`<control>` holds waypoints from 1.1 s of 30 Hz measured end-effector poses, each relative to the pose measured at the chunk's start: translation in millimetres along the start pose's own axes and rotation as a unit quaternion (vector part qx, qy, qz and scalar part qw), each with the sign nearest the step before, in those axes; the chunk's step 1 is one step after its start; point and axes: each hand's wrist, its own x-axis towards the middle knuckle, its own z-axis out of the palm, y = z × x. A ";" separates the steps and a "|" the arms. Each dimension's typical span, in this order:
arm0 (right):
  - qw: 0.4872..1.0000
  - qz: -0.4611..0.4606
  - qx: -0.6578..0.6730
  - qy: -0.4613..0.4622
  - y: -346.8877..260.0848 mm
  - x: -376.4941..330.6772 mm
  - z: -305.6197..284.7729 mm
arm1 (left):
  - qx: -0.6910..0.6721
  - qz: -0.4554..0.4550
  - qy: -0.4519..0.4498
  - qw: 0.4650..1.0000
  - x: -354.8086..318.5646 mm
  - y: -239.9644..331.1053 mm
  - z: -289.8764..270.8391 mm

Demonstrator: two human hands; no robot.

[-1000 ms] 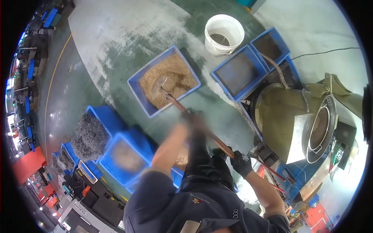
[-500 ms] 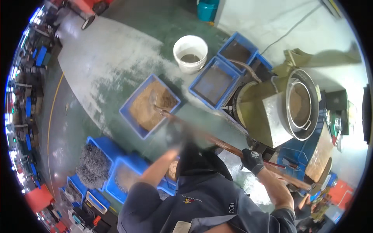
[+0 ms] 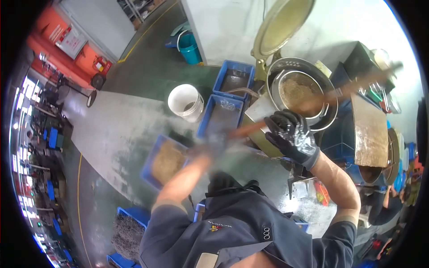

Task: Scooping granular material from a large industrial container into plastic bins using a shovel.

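Observation:
My left hand [image 3: 216,144], in a dark glove and smeared by motion, is closed round the lower part of a long wooden-handled shovel [image 3: 246,130]. Higher on the handle, my right hand [image 3: 292,136] grips it in a black glove with shiny wet-looking patches. The handle slants up to the right, its far part blurred, passing over the rim of a round metal drum [image 3: 333,100]. Inside the drum sits a basin [image 3: 280,96] of brown granular material. Left of my left hand is a blue bin [image 3: 149,167] of tan granules. I cannot make out the blade.
A white bucket [image 3: 172,102] stands beyond the bin, next to two blue trays [image 3: 216,85] with grey contents. The drum's raised lid [image 3: 279,27] leans by the wall. A brown board [image 3: 371,129] is at right. Dark shavings [image 3: 127,236] fill a container at lower left.
My view has turned to the right. The shovel has swung away from the bin of granules, and my right hand has risen to the drum's near side. The drum's basin shows more from above.

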 end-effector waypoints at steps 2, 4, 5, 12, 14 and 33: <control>0.993 0.098 0.050 0.039 11.3 -12.4 -11.1 | 0.099 -0.133 -0.018 0.986 40.3 40.3 -40.1; 0.979 0.178 0.053 0.081 13.1 -31.6 21.9 | 0.252 -0.192 0.002 0.948 57.7 -12.6 -56.4; 0.979 0.184 0.038 0.081 19.4 -41.1 43.9 | 0.204 -0.155 0.099 0.962 66.8 -32.8 -61.7; 0.901 0.428 0.066 -0.022 89.0 -72.3 201.3 | 0.042 -0.254 0.141 0.956 185.2 -109.8 -61.8; 0.928 0.371 0.002 -0.022 97.7 -58.9 227.0 | 0.016 -0.250 0.144 0.957 207.4 -153.7 -45.6; 0.733 0.615 0.269 -0.105 139.2 -59.4 309.8 | -0.048 -0.433 0.060 0.898 409.0 -407.3 163.7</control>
